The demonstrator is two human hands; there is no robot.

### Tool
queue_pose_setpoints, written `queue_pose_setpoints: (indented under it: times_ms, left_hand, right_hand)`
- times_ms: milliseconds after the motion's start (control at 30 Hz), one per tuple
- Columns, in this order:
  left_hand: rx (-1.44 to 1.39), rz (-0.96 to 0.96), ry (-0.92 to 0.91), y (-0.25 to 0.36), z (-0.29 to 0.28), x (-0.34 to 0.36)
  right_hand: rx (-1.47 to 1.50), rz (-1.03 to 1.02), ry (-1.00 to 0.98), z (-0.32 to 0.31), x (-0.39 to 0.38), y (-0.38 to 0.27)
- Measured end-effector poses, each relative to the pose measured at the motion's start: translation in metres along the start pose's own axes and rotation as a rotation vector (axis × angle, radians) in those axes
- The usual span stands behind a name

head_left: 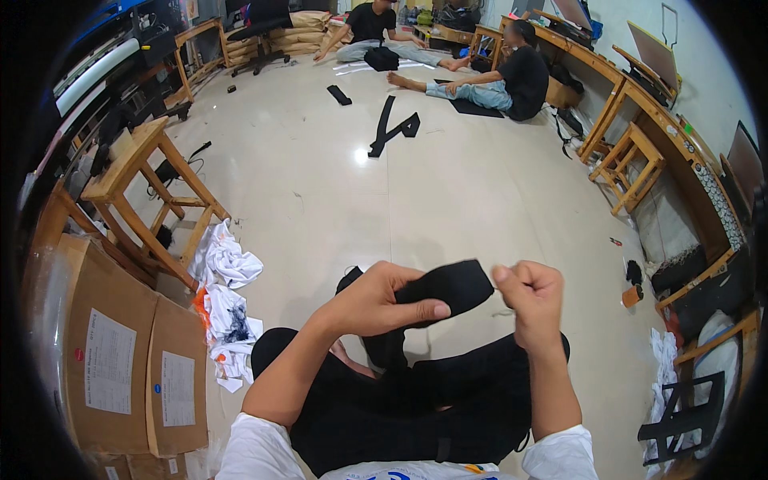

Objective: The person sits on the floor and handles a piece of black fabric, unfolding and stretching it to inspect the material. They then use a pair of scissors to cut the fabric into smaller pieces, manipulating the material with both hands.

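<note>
My left hand (384,304) grips a flat black fabric strip (444,284) between thumb and fingers, its squared end pointing right. My right hand (528,296) is closed in a pinch just beside that end; a thin thread seems to hang below it, but what the fingertips hold is too small to make out. More black fabric (384,348) hangs under my left hand, between my bent legs in black trousers. On the floor ahead lie loose black strips (384,128) and a shorter black piece (339,94).
Two people (524,84) (368,32) sit on the floor ahead. Wooden stools (140,160) (628,164), cardboard boxes (112,336) and crumpled white cloth (224,256) flank me. Desks (608,72) line the right; a black frame (680,416) lies near my right.
</note>
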State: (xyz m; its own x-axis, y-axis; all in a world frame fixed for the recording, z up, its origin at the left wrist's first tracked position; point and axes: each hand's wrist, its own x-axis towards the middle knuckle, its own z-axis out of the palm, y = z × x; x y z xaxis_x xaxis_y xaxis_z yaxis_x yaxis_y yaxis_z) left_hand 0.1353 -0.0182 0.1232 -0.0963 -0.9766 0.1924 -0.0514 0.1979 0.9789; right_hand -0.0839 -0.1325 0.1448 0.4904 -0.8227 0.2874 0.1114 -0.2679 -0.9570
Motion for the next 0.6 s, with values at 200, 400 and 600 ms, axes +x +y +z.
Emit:
queue_pose_setpoints:
  times_ms: [200, 400, 600]
  left_hand:
    - [0.241, -0.112, -0.156, 0.007, -0.012, -0.014]
    - [0.401, -0.035, -0.212, -0.008, -0.025, -0.025]
    - [0.068, -0.023, -0.087, -0.013, -0.016, -0.028]
  right_hand:
    - [0.218, -0.113, 0.101, -0.098, -0.017, -0.020]
    - [0.559, -0.244, 0.081, -0.218, -0.028, -0.076]
    - [0.450, -0.187, 0.365, -0.222, -0.041, -0.054]
